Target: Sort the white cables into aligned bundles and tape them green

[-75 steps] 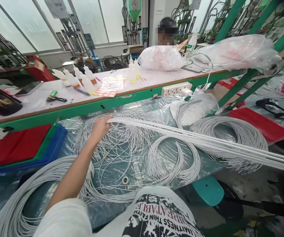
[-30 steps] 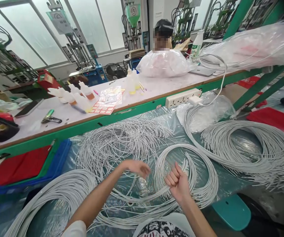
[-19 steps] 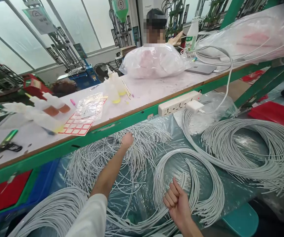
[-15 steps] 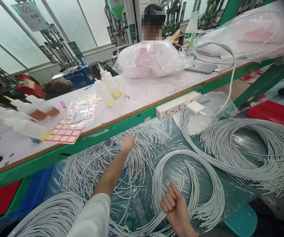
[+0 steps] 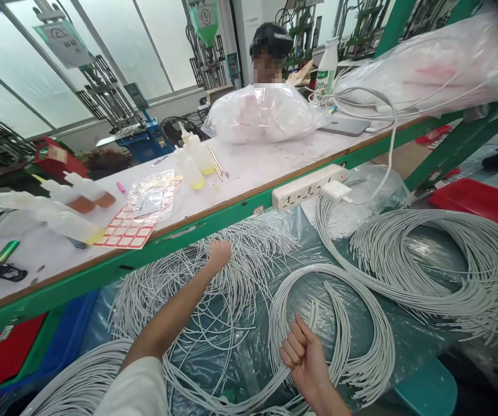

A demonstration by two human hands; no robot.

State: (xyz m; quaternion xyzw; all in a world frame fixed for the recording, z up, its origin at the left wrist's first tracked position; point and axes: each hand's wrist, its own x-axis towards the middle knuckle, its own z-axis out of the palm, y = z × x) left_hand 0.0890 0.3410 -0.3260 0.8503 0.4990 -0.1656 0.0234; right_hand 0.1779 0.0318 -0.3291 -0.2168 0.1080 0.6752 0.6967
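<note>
My right hand (image 5: 304,359), low and right of the middle, is closed around a bundle of light grey cables (image 5: 270,390). Short cable ends (image 5: 313,314) stick out just beyond its fingers. My left hand (image 5: 220,256) is stretched forward in a fist over a tangled heap of loose cables (image 5: 249,245). Its fingertips face away from me, so what they hold is hidden. Around my right hand lies a coiled bundle of cables (image 5: 383,323) on a greenish plastic sheet (image 5: 422,338).
A green-edged bench (image 5: 249,179) crosses ahead, with a power strip (image 5: 309,186) on its edge. Squeeze bottles (image 5: 190,164) and a filled plastic bag (image 5: 266,115) stand on it. A person (image 5: 270,52) is behind. Larger cable coils (image 5: 478,242) lie right; a teal stool (image 5: 431,387) is below.
My left hand has shifted slightly left and nearer to me, still a fist by the heap. My right hand keeps its grip almost in place. The camera view has turned a little.
</note>
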